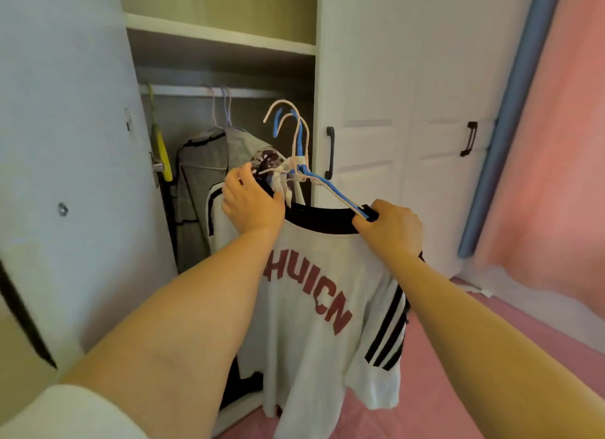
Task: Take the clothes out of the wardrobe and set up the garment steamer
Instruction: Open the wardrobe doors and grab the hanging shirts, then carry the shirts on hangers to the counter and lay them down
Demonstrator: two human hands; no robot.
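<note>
- Head view: the left hand (251,200) is closed round the bunched hangers (296,163) at their necks, likely so the hooks stay together.
- The right hand (391,227) pinches the blue hanger's arm at the white T-shirt (314,307) shoulder, fingers (361,224) curled shut, steadying the load.
- The clothes hang clear of the rail (209,91), just outside the open wardrobe (219,39); a grey garment (204,177) remains inside.
- No steamer is visible.

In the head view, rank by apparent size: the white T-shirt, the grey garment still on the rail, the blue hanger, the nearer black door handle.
1. White T-shirt, though it is nearest the camera.
2. Grey garment, partly hidden.
3. Blue hanger.
4. Black door handle.
</note>
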